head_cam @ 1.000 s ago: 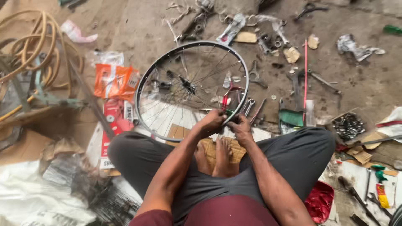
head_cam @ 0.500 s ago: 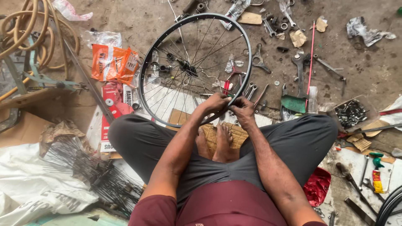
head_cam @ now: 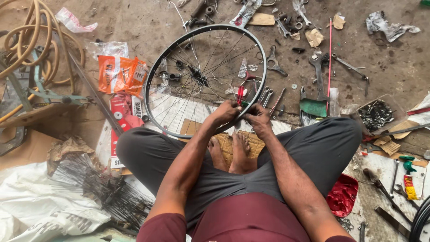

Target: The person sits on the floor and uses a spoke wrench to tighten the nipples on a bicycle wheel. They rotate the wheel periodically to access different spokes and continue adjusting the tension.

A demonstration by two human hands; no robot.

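Since a moment ago the bicycle wheel [head_cam: 206,80] has scarcely shifted on the floor, and both hands have stayed at its near rim; only the view has tipped a little. A person sits cross-legged on the concrete floor [head_cam: 134,22] with bare feet [head_cam: 233,152] tucked together, the wheel lying flat just beyond them. The left hand [head_cam: 226,114] is curled over the rim's near edge, fingers closed on it. The right hand [head_cam: 257,117] sits just beside it, touching the same stretch of rim, fingertips pinched around what looks like a small red-handled tool [head_cam: 240,94], though the grip is partly hidden. Spanners [head_cam: 319,74] and a red rod [head_cam: 330,58] lie scattered to the right of the wheel, near a clear tray of small metal parts [head_cam: 376,114]. Orange packets [head_cam: 121,74] lie left of the wheel, with coiled yellow hose [head_cam: 27,40] farther left and a bundle of loose spokes [head_cam: 89,183] beside the left knee.
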